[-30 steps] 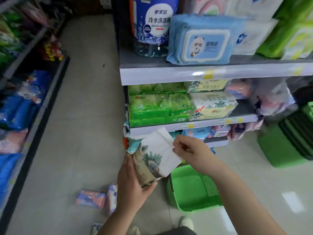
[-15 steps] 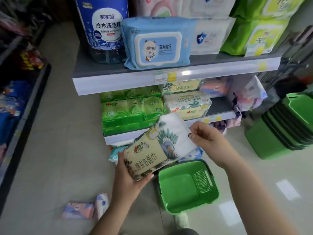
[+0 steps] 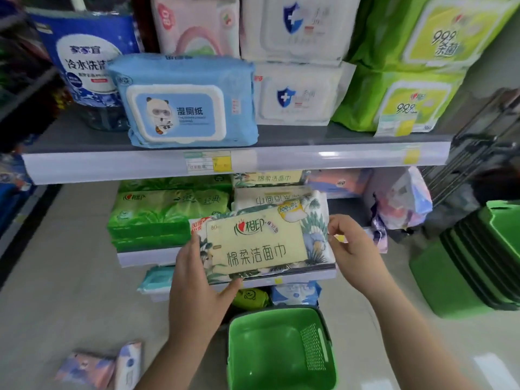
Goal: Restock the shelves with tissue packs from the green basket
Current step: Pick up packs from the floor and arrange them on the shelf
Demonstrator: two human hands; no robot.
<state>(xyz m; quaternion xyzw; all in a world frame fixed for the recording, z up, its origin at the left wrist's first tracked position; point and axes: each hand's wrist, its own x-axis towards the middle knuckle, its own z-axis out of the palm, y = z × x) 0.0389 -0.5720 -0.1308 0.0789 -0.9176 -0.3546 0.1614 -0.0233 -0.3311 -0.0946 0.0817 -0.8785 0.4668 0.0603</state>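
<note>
Since the earlier frame the tissue pack (image 3: 257, 244) has turned level and risen to the middle shelf (image 3: 146, 256) edge. Left hand (image 3: 197, 280) grips its left end, right hand (image 3: 351, 249) pinches its right end. One green basket (image 3: 278, 350) sits near; two packs (image 3: 104, 367) lie on the floor at left.

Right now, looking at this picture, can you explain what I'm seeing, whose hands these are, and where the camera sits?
No machine here: a person wears a wide-angle camera on the head, looking down at their own hands in a shop aisle. The left hand and right hand each grip an end of a cream tissue pack, held level before the middle shelf, where matching packs and green packs sit. Below, on the floor, stands the green basket, which looks empty. Two small packs lie on the floor at left.
</note>
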